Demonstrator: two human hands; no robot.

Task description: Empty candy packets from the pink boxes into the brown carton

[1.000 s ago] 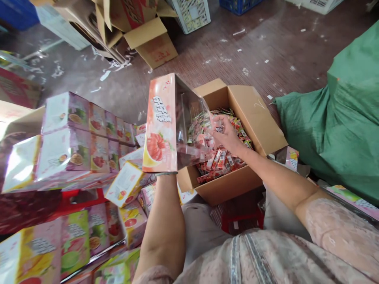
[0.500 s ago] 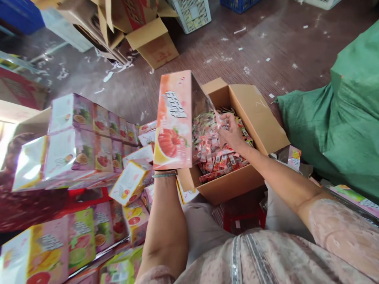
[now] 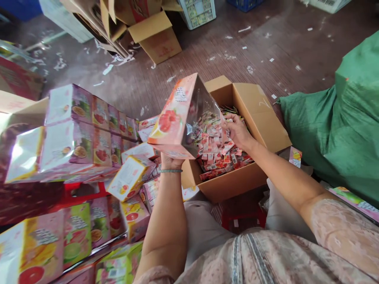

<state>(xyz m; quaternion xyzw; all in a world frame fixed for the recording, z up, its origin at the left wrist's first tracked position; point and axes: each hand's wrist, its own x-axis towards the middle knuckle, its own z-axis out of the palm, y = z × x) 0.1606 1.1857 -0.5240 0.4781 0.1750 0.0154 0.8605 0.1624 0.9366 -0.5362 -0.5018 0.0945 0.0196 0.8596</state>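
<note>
My left hand (image 3: 171, 161) supports a pink-and-orange box (image 3: 171, 114) printed with cut grapefruit from below; most of its fingers are hidden behind the box. Clear plastic film (image 3: 204, 100) stretches from the box's right side. At the film's far edge my right hand (image 3: 239, 132) is closed, thumb and fingertips pinched together on it; whether a sachet is also between them I cannot tell. Beneath both hands stands an open cardboard carton (image 3: 233, 183) filled with many small red, pink and green sachets (image 3: 216, 152), partly seen through the film.
Stacked fruit-printed boxes (image 3: 68, 146) fill the left side, with loose ones (image 3: 130, 177) tumbled beside my left arm. A green sack (image 3: 334, 118) bulges on the right. Cartons (image 3: 160, 39) and a white crate (image 3: 197, 14) stand behind. Paper scraps litter the floor.
The grapefruit box has tilted, its upper end leaning right and its lower end face now showing. My right hand has shifted slightly right along with the film's edge.
</note>
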